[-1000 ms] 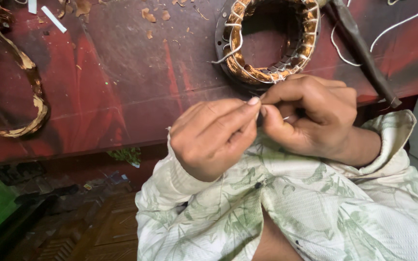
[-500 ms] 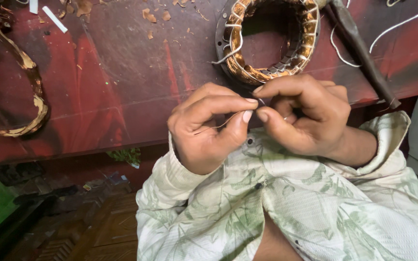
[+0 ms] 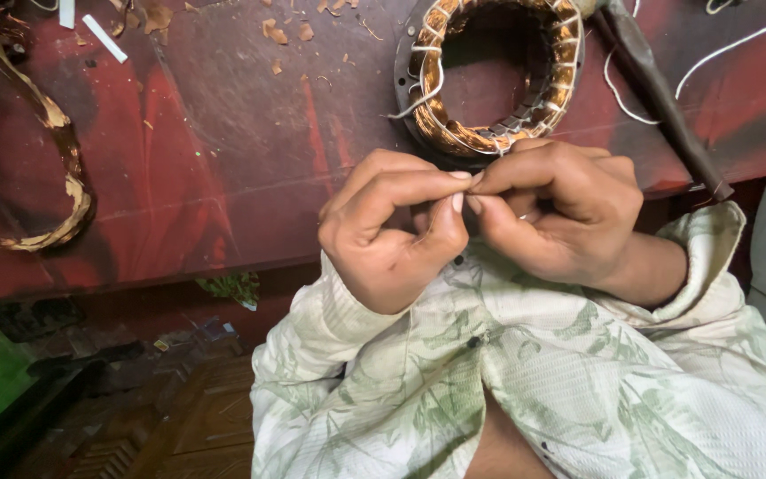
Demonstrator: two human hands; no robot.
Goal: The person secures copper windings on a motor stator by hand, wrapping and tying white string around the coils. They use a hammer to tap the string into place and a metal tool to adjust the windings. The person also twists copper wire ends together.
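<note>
— What's between those fingertips?
— Something tiny, too small to make out; it sits right where the left hand (image 3: 392, 235) and right hand (image 3: 560, 213) meet, held over the table's near edge, just in front of the motor stator (image 3: 489, 75).
— Grip?
— Both hands curl tight, thumbs and forefingers pinched together, tips touching.
— And around them?
— Copper windings ring the stator on the red worktable (image 3: 206, 177). A dark tool (image 3: 658, 98) lies to the right, a loose wire coil (image 3: 46, 168) far left.
</note>
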